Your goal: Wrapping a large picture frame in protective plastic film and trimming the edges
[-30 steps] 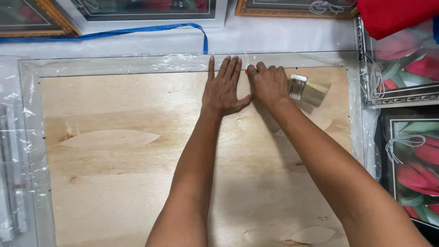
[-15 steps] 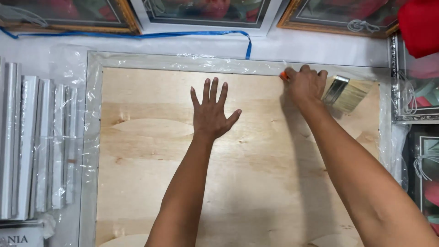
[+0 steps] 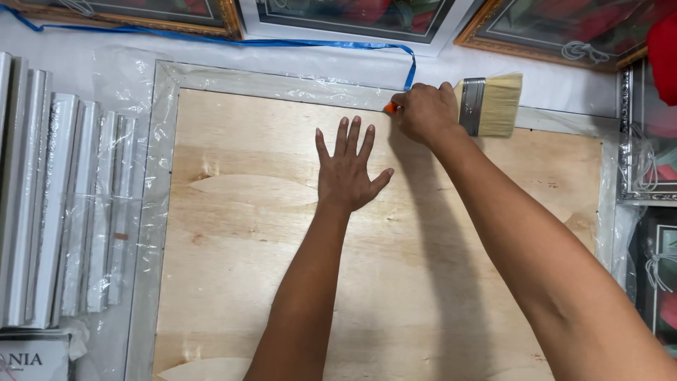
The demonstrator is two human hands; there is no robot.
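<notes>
Pressing down on the plywood backing board (image 3: 282,282), your left hand (image 3: 349,169) lies flat and fully open, the fingers spread and pointing to the far edge, the thumb out to the right. It holds nothing; only the palm and the fingers touch the wood.

Your right hand (image 3: 423,111) is closed in a fist around a flat paintbrush (image 3: 486,106) at the far edge of the board, just beyond your left hand and a little to its right. The pale bristles and the metal ferrule stick out on the right side of the fist, lying sideways over the frame edge. A small orange tip (image 3: 389,108), probably the end of the handle, shows on the left side of the fist. You cannot see from here if the bristles touch the surface.

The board sits inside a pale frame (image 3: 159,212) that is wrapped in clear plastic film; the film is wrinkled along the far and left sides. A blue ribbon (image 3: 282,42) runs over the white table behind the frame and hangs down close to your right hand. On the left of the frame, a row of white moulding strips (image 3: 49,204) lies side by side, partly in plastic. Framed pictures with red flowers (image 3: 352,14) lie along the far side, and more of them at the right edge.
</notes>
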